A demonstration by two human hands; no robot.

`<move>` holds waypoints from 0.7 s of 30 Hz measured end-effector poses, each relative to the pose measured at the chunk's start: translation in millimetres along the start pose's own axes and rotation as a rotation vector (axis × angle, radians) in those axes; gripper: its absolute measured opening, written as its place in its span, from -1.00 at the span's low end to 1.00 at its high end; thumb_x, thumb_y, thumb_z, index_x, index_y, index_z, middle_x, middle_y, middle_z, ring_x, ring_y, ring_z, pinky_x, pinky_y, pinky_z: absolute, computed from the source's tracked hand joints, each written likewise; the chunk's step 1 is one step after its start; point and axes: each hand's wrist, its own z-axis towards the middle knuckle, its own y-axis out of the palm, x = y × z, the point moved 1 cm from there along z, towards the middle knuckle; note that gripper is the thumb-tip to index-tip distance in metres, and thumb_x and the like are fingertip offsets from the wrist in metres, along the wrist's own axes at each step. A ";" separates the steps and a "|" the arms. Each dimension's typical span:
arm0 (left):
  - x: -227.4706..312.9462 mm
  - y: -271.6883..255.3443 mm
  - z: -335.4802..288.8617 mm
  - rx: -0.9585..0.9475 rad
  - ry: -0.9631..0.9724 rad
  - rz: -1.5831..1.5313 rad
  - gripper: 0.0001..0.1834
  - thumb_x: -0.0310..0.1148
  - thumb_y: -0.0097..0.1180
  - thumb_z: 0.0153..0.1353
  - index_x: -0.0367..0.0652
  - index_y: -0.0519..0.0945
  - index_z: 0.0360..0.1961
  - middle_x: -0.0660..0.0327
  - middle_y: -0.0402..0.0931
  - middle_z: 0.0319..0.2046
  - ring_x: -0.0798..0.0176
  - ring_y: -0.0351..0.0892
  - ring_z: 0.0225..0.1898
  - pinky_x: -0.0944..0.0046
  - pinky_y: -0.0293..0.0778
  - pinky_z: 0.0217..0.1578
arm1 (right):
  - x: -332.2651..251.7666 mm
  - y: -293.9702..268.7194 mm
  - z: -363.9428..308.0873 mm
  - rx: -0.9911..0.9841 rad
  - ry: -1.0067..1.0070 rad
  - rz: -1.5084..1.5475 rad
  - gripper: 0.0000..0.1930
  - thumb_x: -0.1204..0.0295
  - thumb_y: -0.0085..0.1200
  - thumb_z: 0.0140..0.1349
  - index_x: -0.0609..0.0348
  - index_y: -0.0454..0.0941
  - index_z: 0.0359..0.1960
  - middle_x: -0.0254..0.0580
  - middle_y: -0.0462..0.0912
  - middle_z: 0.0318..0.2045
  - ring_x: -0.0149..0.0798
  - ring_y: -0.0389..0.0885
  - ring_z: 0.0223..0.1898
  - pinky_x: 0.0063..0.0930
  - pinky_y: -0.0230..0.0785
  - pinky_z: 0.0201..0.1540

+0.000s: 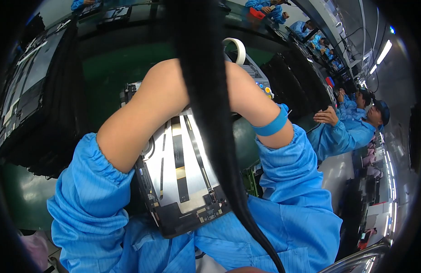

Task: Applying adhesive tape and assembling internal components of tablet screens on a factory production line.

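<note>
An opened tablet-like device (202,172) lies tilted in front of me, its silvery inside with dark ribbon strips and small circuit parts facing up. My left hand (167,82) reaches over its far end from the left. From the right comes my right hand (237,86), with a blue band (272,125) around the wrist. Both hands meet behind a dark, blurred strand (203,91) that hangs down the middle of the view. It hides the fingers of both hands and anything between them.
Beyond my right hand stand a whitish tape roll (240,51) and a grey unit with coloured buttons (264,87). Stacked black trays with device parts (30,86) rise at left. More black stacks (294,82) stand at right, near a co-worker's hand (326,116). The tabletop (108,68) is green.
</note>
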 end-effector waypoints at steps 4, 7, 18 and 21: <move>-1.7 -2.6 0.1 -0.021 -0.134 -0.065 -0.88 -0.41 0.27 -0.20 -0.27 0.64 -0.64 0.09 0.47 -0.51 0.12 0.53 -0.46 0.19 0.44 -0.40 | -4.4 -2.4 -6.4 0.015 0.062 0.101 -0.43 0.53 0.27 -0.16 0.31 0.40 -0.01 -0.12 0.63 -0.49 -0.21 0.63 -0.44 -0.48 0.44 -0.35; 4.0 -6.7 4.1 -0.081 -0.198 -0.070 -0.87 -0.42 0.27 -0.19 -0.28 0.65 -0.63 0.07 0.48 -0.53 0.15 0.54 -0.50 0.22 0.45 -0.43 | 10.1 -4.8 -11.8 0.057 0.147 0.377 -0.43 0.58 0.24 -0.10 0.31 0.37 0.03 -0.19 0.63 -0.49 -0.33 0.60 -0.45 -0.56 0.42 -0.36; 13.6 -15.6 -3.6 -0.012 -0.189 -0.241 -0.86 -0.44 0.28 -0.16 -0.32 0.64 -0.60 0.09 0.48 -0.47 0.16 0.53 -0.50 0.25 0.45 -0.44 | 13.7 4.0 -5.8 0.022 -0.113 0.436 -0.49 0.62 0.19 0.02 0.27 0.34 0.06 -0.26 0.61 -0.46 -0.40 0.56 -0.39 -0.58 0.42 -0.26; 13.4 -15.3 -4.2 -0.030 -0.132 -0.261 -0.86 -0.44 0.29 -0.16 -0.32 0.63 -0.60 0.11 0.46 -0.47 0.17 0.52 -0.47 0.25 0.44 -0.44 | 17.9 5.7 -5.1 -0.012 -0.069 0.542 -0.50 0.62 0.19 0.03 0.26 0.34 0.05 -0.26 0.61 -0.46 -0.40 0.55 -0.39 -0.58 0.42 -0.25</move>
